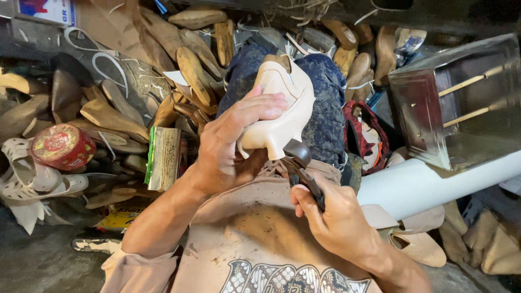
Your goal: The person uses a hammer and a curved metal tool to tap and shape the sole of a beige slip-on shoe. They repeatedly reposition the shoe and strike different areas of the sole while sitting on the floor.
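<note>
My left hand (230, 141) grips a cream leather shoe upper on a last (279, 111), held against my knee in dark blue trousers (325, 103). My right hand (336, 214) is closed on the handles of dark lasting pliers (298, 163). The pliers' round head touches the lower edge of the shoe. My stained beige apron (255, 228) fills the lower middle of the view.
Many wooden shoe lasts (192, 68) lie heaped at the back and left. A round red tin (62, 146) and a green-edged block (163, 157) sit left. A shiny metal box (456, 103) and a white pipe (434, 182) are right. White cut-out soles (32, 179) lie at far left.
</note>
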